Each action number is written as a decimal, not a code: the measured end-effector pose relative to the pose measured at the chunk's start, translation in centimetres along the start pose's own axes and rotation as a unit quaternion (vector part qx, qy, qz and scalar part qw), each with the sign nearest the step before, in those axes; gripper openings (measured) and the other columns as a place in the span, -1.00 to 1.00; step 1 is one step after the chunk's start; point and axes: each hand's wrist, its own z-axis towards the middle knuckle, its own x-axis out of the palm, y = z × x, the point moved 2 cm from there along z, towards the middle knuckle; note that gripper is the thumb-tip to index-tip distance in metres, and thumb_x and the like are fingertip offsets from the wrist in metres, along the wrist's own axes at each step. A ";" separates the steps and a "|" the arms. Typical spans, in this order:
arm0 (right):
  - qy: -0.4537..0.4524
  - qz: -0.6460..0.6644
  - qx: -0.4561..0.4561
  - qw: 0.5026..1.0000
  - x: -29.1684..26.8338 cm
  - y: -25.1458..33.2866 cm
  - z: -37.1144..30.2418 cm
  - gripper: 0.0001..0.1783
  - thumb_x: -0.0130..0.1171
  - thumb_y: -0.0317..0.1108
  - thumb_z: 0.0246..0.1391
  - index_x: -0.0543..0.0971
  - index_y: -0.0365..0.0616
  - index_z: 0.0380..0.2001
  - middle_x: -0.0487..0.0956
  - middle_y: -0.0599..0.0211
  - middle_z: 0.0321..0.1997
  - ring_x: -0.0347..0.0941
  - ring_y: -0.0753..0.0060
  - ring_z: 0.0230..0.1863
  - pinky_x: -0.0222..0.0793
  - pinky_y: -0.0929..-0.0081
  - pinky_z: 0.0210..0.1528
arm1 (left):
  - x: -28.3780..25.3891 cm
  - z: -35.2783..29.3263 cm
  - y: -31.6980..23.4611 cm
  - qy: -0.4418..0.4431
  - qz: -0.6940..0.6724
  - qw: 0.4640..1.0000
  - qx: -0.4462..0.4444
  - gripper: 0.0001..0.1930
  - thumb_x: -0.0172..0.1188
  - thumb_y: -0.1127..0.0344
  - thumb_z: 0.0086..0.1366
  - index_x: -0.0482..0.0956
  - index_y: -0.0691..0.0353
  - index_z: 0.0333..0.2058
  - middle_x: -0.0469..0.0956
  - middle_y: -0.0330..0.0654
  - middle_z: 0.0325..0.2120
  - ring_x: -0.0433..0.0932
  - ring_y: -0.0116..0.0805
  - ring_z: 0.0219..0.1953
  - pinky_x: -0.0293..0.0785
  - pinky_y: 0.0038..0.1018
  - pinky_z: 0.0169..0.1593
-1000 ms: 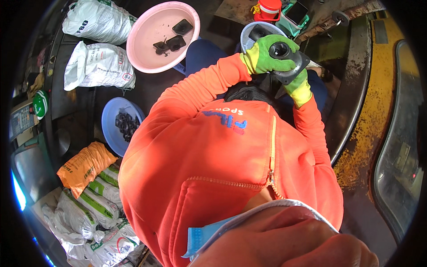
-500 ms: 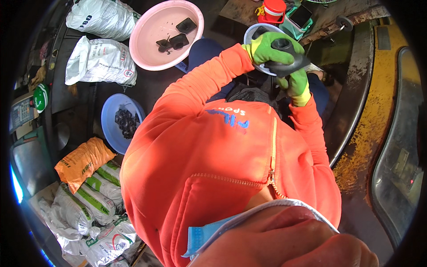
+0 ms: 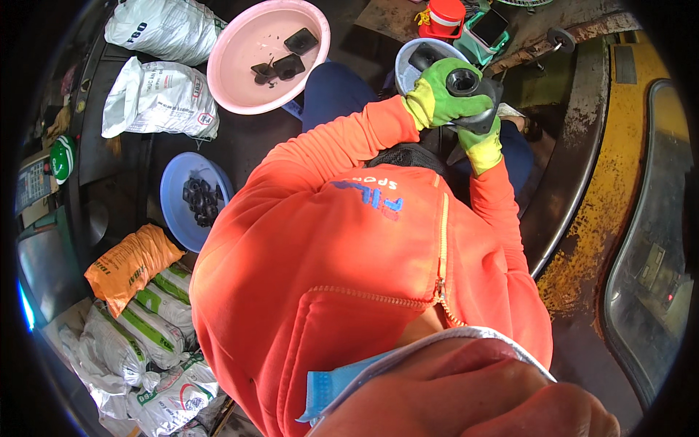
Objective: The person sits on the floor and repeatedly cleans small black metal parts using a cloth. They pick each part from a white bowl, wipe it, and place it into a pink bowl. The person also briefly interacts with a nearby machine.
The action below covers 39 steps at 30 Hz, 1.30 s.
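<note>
A black rubber part [image 3: 480, 109] with a round collar and a squarish flange is held between my two gloved hands. My left hand [image 3: 437, 95], in a green and yellow glove, wraps its fingers round the collar, whose open end faces up. My right hand [image 3: 483, 143], gloved alike, grips the flange from beneath, its fingers partly hidden. Just beyond my hands stands a light blue bowl [image 3: 401, 67], with a dark flanged piece [image 3: 425, 55] in it. To the left, a pink basin [image 3: 226, 76] holds several black rubber pieces [image 3: 289, 67].
A blue basin [image 3: 171, 211] at left holds several small black parts. White sacks [image 3: 164, 95] and an orange sack [image 3: 131, 266] line the left side. Far ahead are a red container [image 3: 442, 18] and a teal basket [image 3: 477, 52]. A rusty yellow machine [image 3: 590, 240] borders the right.
The rubber part has tilted in my hands, so its collar opening now faces up and more of the flange shows. Both hands have shifted slightly.
</note>
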 end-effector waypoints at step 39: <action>-0.070 0.103 -0.020 0.992 0.1 1.1 -0.6 -0.54 0.30 -0.35 -0.05 0.51 -0.18 -0.02 0.58 0.20 -0.06 0.52 0.17 -0.07 0.42 0.34 -0.02 | -0.7 0.7 -1.9 0.126 -0.056 0.980 0.146 -0.59 0.44 0.29 -0.10 0.58 0.21 -0.22 0.60 -0.17 -0.22 0.58 -0.28 -0.18 0.51 -0.40 -0.07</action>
